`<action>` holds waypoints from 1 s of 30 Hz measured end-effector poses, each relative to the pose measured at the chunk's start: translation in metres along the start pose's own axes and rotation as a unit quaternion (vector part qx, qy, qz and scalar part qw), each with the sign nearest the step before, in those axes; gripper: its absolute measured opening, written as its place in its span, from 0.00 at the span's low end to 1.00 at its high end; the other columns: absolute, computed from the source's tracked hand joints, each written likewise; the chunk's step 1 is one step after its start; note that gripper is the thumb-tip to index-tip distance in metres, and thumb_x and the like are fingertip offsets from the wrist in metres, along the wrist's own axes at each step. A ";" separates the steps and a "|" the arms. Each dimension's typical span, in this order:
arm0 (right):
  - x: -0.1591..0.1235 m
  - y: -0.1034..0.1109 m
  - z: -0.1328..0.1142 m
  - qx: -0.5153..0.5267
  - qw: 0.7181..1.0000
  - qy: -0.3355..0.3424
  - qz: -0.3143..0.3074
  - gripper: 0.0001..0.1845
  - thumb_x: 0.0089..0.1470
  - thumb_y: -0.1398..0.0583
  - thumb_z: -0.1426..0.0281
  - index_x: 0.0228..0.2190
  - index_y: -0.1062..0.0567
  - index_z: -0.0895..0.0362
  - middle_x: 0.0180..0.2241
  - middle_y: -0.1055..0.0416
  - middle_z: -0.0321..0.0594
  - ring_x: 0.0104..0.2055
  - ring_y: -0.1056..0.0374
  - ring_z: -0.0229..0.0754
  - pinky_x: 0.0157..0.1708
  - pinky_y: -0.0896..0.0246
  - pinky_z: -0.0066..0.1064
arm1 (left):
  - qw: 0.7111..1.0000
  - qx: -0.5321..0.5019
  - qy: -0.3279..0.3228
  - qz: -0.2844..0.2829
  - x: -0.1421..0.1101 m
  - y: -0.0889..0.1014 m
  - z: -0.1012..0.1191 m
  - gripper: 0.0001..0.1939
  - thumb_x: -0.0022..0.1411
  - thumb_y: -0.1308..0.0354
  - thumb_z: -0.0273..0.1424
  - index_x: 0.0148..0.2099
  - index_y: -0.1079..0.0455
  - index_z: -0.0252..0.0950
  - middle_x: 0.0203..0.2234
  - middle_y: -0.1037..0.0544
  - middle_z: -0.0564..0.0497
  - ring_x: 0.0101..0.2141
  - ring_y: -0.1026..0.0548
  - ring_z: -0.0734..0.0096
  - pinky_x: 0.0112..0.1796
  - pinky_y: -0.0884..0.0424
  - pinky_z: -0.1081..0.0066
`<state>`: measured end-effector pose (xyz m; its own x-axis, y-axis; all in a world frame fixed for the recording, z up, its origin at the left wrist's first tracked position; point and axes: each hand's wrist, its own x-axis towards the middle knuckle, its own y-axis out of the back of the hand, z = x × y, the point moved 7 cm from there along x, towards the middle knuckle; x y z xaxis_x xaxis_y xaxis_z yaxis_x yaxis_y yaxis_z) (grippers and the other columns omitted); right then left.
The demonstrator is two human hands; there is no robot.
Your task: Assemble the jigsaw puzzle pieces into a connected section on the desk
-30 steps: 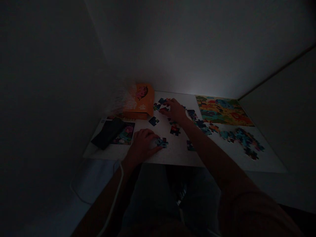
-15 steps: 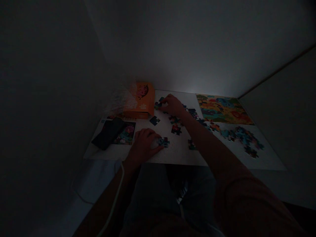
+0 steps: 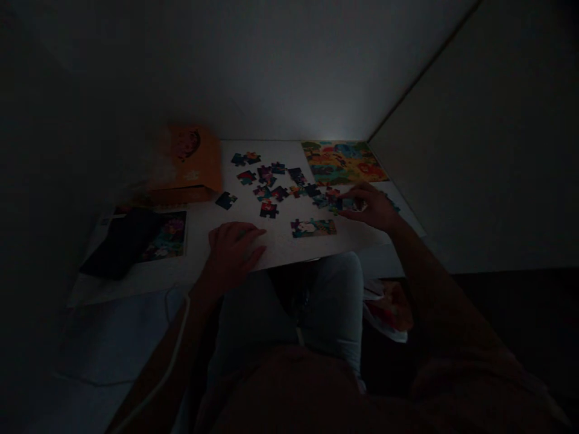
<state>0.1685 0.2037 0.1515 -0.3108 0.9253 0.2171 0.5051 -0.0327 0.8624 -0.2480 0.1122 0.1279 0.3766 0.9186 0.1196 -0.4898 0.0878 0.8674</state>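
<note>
The scene is dim. My left hand (image 3: 235, 250) lies on the white table with fingers stretched out and thumb apart. A greenish patch shows between its fingers; I cannot tell whether that is a puzzle piece. My right hand (image 3: 368, 208) is over a pile of puzzle pieces (image 3: 355, 205), its thumb and forefinger apart with pieces between them. No piece looks lifted. Between my hands lies a short strip of puzzle pieces (image 3: 313, 228) with a white animal. Beyond it are several loose pieces, one of them red (image 3: 269, 209). A dark piece (image 3: 226, 200) is farther left.
An orange box (image 3: 194, 169) stands at the back left beside blurred clear wrapping. A dark flat object (image 3: 122, 244) lies across a printed picture (image 3: 167, 235). At the back right is an animal picture (image 3: 346, 163). A bag (image 3: 389, 307) sits below the table.
The view has swung right. My right hand has left the pieces beside the orange box and moved right to the pile. My left hand has shifted right along the table, its fingers more stretched.
</note>
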 end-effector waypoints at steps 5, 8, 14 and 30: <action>-0.017 -0.022 0.017 0.039 0.999 -0.001 -0.023 0.20 0.62 0.22 0.52 0.52 0.09 0.46 0.50 0.21 0.49 0.43 0.23 0.54 0.48 0.18 0.52 | 0.996 -0.009 -0.074 -0.053 0.011 -0.046 0.060 0.36 0.79 0.42 0.57 0.82 0.28 0.55 0.80 0.23 0.45 0.78 0.29 0.30 0.77 0.37 0.23; -0.007 -0.037 0.018 0.065 0.997 0.019 -0.031 0.21 0.63 0.22 0.49 0.52 0.09 0.45 0.52 0.20 0.48 0.41 0.23 0.53 0.48 0.18 0.53 | 0.995 -0.002 -0.085 -0.048 0.015 -0.058 0.066 0.38 0.77 0.39 0.60 0.83 0.31 0.62 0.81 0.25 0.49 0.78 0.28 0.26 0.77 0.37 0.18; -0.029 -0.052 -0.006 0.067 0.996 0.050 -0.003 0.28 0.74 0.29 0.51 0.68 0.14 0.46 0.66 0.18 0.53 0.61 0.20 0.64 0.64 0.22 0.61 | 0.994 0.034 -0.086 -0.052 0.011 -0.061 0.059 0.41 0.77 0.36 0.55 0.86 0.35 0.59 0.83 0.28 0.50 0.79 0.29 0.27 0.78 0.38 0.18; -0.072 -0.080 -0.051 -0.067 0.996 0.054 -0.041 0.34 0.81 0.39 0.48 0.81 0.27 0.39 0.83 0.32 0.40 0.79 0.31 0.69 0.73 0.32 0.69 | 0.996 0.034 -0.074 -0.031 -0.001 -0.051 0.057 0.37 0.76 0.33 0.51 0.83 0.30 0.61 0.80 0.23 0.49 0.77 0.25 0.29 0.76 0.34 0.21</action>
<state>0.1095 0.1202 0.0903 -0.4341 0.8815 0.1856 0.3656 -0.0158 0.9306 -0.1782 0.0852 0.1108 0.5190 0.8448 0.1302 -0.4093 0.1119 0.9055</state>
